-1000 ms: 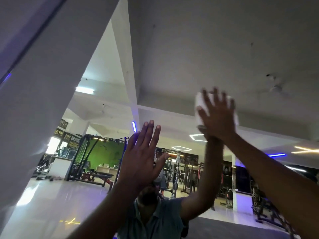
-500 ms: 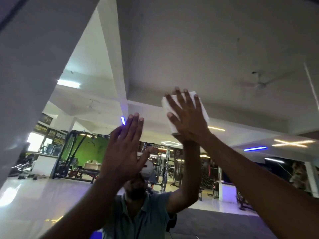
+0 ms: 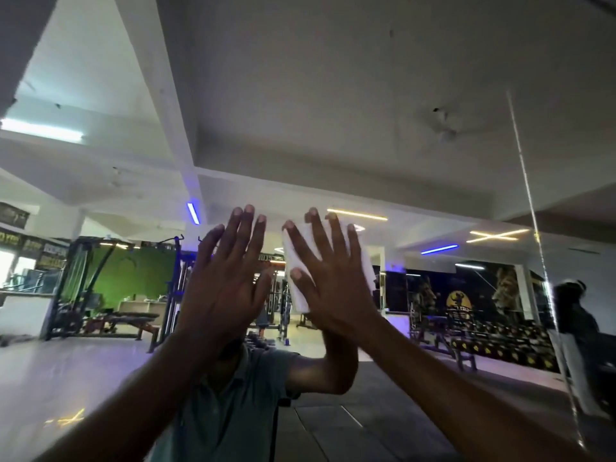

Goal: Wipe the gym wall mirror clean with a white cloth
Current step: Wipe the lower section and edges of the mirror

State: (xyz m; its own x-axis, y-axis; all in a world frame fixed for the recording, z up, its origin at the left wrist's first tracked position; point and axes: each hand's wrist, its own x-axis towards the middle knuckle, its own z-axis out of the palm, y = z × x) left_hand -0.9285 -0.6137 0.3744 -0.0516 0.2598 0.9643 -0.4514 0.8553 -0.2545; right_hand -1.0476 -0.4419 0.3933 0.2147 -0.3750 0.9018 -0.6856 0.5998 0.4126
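The wall mirror (image 3: 333, 111) fills nearly the whole view and reflects the gym ceiling, lights and machines. My right hand (image 3: 328, 281) lies flat with spread straight fingers on a folded white cloth (image 3: 296, 291), pressing it against the glass. The cloth shows between and beside the fingers; most of it is hidden under the palm. My left hand (image 3: 226, 281) is raised just left of it, fingers straight and spread, palm toward the mirror; whether it touches the glass I cannot tell. My own reflection (image 3: 233, 395) in a teal shirt shows below the hands.
A vertical seam (image 3: 533, 211) between mirror panels runs down the right side. A second person's reflection (image 3: 573, 328) stands at the far right. Reflected gym machines and a bench (image 3: 110, 295) sit at lower left. A white wall edge (image 3: 20, 45) is at top left.
My right hand has slid the cloth down and leftward across the glass, ending close beside my left hand. The view has shifted, so the panel seam at right shows more fully.
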